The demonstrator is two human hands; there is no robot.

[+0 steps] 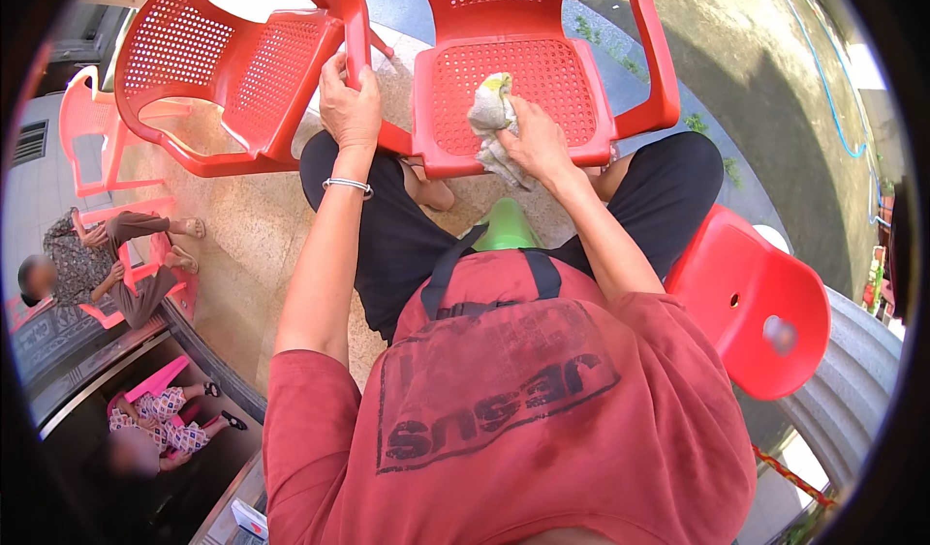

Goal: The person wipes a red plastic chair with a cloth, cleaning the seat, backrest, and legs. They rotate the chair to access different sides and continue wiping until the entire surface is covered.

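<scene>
A red plastic armchair (pixel 514 102) with a perforated seat stands before me, between my spread knees. My left hand (pixel 351 102) grips its left armrest (pixel 354 22) near the front bend, thumb on one side and fingers on the other. In my right hand (pixel 536 140) is a crumpled pale cloth (pixel 492 112) with a yellowish patch, held over the front part of the seat. The cloth's lower end hangs at the seat's front edge. Below the cloth, a bit of green plastic (pixel 506 225) shows between my thighs.
Another red armchair (pixel 251 102) stands tilted close on the left. A red plastic chair (pixel 748 298) is by my right knee. Pink chairs (pixel 91 131) and two seated people are farther left. A fluted column (pixel 846 392) rises at right; a blue hose (pixel 821 73) lies beyond the tiled edge.
</scene>
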